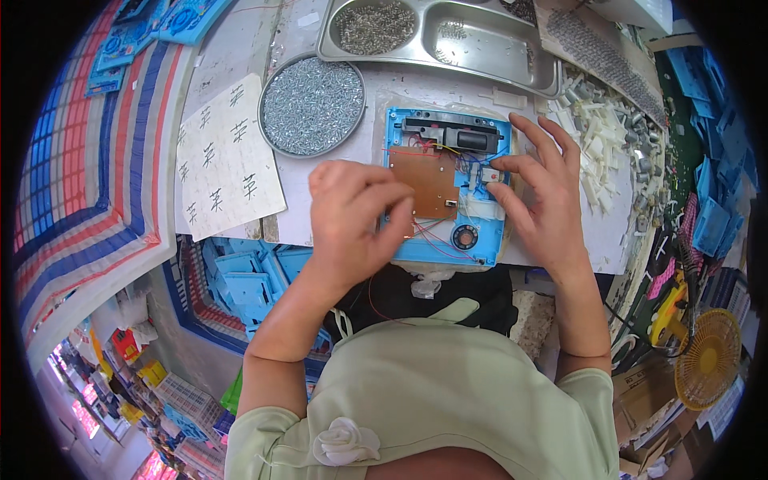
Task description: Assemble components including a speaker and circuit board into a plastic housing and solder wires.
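Observation:
In front of me lies an open blue plastic casing [502, 240] holding a brown circuit board [424, 180], a black cylindrical part [474, 141], thin coloured wires and a small round speaker [465, 236]. My left hand [352, 212] is at the casing's left side, fingers curled and thumb bent toward the index finger by the board's edge. Whether something small sits between those fingertips is hidden. My right hand [548, 188] spreads its fingers along the casing's right edge. Its thumb and index fingertips are beside a small white part with a red spot [491, 174].
A round metal dish of screws [312, 104] stands left of the casing, by a paper with handwritten marks [228, 164]. Behind is a metal tray [496, 76] with small metal pieces. White plastic parts [596, 152] pile up at right. Blue casings [248, 276] fill a container below left.

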